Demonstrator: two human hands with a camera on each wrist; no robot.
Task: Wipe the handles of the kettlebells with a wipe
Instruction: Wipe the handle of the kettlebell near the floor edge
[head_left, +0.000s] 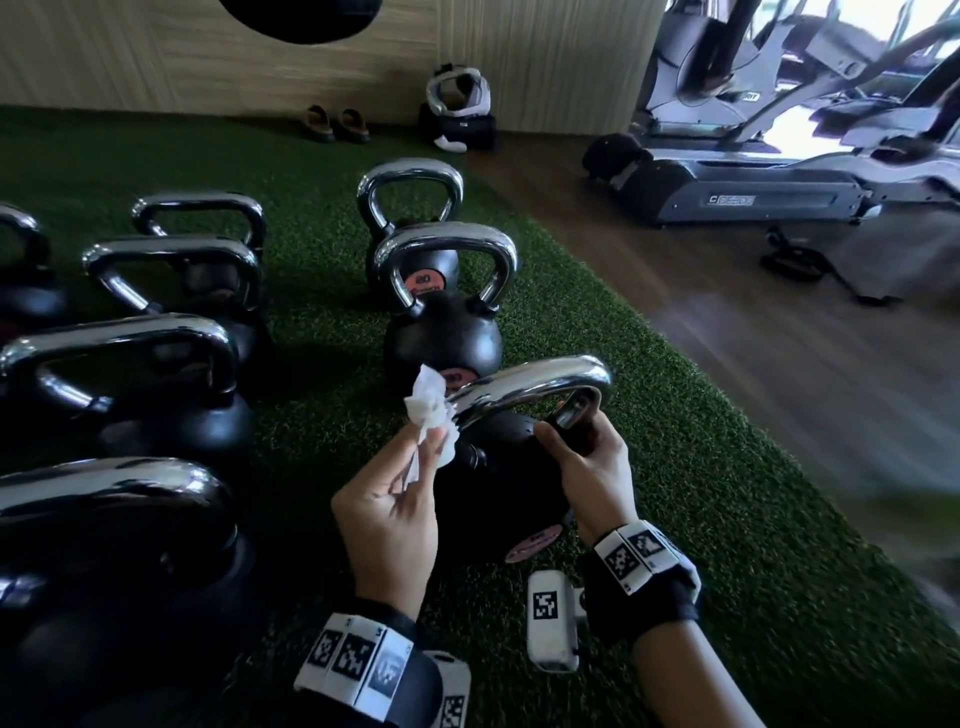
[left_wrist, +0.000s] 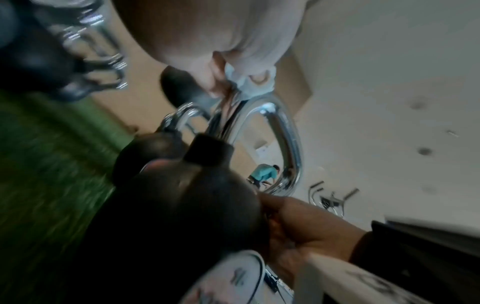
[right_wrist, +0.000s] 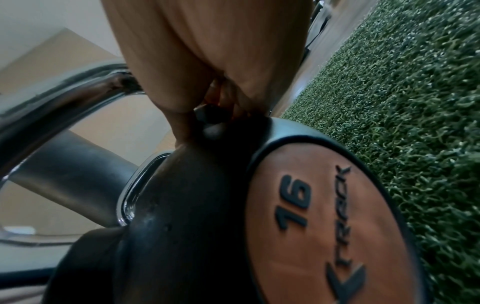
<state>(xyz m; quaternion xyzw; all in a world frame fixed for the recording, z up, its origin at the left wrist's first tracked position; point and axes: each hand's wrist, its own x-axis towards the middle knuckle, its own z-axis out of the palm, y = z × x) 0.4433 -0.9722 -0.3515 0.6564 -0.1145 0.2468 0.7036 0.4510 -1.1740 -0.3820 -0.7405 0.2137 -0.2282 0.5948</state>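
A crumpled wipe (head_left: 431, 415) is pinched in the left hand (head_left: 387, 512) against the chrome handle (head_left: 530, 389) of the tilted 16 kettlebell (head_left: 498, 499), steadied by the gripping right hand (head_left: 587, 462); other kettlebells (head_left: 156, 374) on the turf (head_left: 675, 467) are judged still pending

A green artificial turf mat (head_left: 649, 467) is spread over the floor, bordered on the right by dark wooden flooring (head_left: 753, 332). A pale wood-grain wall panel (head_left: 260, 57) is seen at the far edge of the turf. A pair of brown sandals (head_left: 337, 124) is set on the turf just before the panel. To their right, a white and grey headset (head_left: 457, 85) is placed on top of a black bag (head_left: 460, 130). Grey exercise machines (head_left: 753, 182) are lined up on the wooden flooring at upper right, against bright windows (head_left: 883, 31). A person in a teal top (left_wrist: 265, 172) is glimpsed small and far off in the left wrist view.
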